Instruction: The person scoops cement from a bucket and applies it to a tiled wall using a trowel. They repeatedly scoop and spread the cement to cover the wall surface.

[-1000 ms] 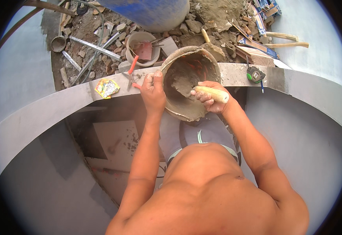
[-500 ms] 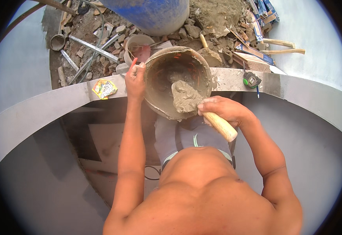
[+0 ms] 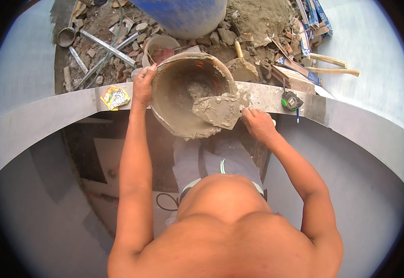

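Note:
A mortar-caked bucket (image 3: 174, 104) leans tilted toward me on the curved grey wall top (image 3: 53, 116). My left hand (image 3: 142, 85) grips the bucket's left rim. My right hand (image 3: 257, 124) is closed on the handle of a trowel (image 3: 218, 111), whose blade carries a slab of wet grey mortar over the bucket's right rim. More mortar lies inside the bucket.
A tape measure (image 3: 292, 100) and a yellow snack wrapper (image 3: 115, 97) lie on the wall top. Beyond it are rubble, a white pail (image 3: 160, 46), metal bars (image 3: 107, 46), a blue drum (image 3: 183, 16), a hammer (image 3: 240, 65) and wooden handles (image 3: 334, 65).
The right hand has lifted the loaded trowel from inside the bucket up to its right rim. The left hand stays on the left rim and the bucket has shifted slightly.

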`<action>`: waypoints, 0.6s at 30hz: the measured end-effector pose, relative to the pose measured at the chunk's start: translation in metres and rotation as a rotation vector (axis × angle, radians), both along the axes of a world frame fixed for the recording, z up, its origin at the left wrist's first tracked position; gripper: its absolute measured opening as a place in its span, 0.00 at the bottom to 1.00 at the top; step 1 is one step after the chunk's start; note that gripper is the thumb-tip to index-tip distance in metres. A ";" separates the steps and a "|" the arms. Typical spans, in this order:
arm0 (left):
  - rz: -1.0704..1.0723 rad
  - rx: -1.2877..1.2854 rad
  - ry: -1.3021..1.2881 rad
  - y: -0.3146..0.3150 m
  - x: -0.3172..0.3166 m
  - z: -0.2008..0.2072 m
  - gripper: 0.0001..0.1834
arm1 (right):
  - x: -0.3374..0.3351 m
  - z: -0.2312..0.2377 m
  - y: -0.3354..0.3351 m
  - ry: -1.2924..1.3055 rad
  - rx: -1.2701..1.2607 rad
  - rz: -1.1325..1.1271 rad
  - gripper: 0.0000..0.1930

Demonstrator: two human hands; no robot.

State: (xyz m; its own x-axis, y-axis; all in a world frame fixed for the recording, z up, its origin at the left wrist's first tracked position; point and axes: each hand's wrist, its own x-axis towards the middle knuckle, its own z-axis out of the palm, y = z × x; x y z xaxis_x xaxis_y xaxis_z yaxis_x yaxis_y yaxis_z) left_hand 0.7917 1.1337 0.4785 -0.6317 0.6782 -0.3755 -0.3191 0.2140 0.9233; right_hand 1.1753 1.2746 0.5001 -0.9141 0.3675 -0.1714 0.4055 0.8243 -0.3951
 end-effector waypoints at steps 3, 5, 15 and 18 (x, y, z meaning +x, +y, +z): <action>-0.008 -0.036 0.061 -0.001 -0.008 -0.003 0.17 | 0.005 -0.025 0.009 -0.047 -0.029 -0.038 0.08; -0.013 -0.045 0.088 -0.001 -0.011 -0.006 0.17 | 0.015 -0.031 0.012 -0.026 -0.023 -0.066 0.08; 0.006 -0.042 0.080 0.004 0.000 0.003 0.17 | 0.107 0.010 0.018 0.019 -0.023 -0.264 0.14; -0.006 -0.066 0.049 -0.005 -0.007 -0.005 0.18 | 0.076 0.060 0.013 0.177 -0.283 -0.251 0.15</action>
State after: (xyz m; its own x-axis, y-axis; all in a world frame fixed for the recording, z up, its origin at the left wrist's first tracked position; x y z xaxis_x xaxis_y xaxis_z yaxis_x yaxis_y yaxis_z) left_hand 0.7846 1.1290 0.4732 -0.6464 0.6567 -0.3885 -0.2725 0.2769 0.9214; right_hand 1.2510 1.2880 0.5604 -0.8266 0.5436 -0.1458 0.4855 0.5577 -0.6733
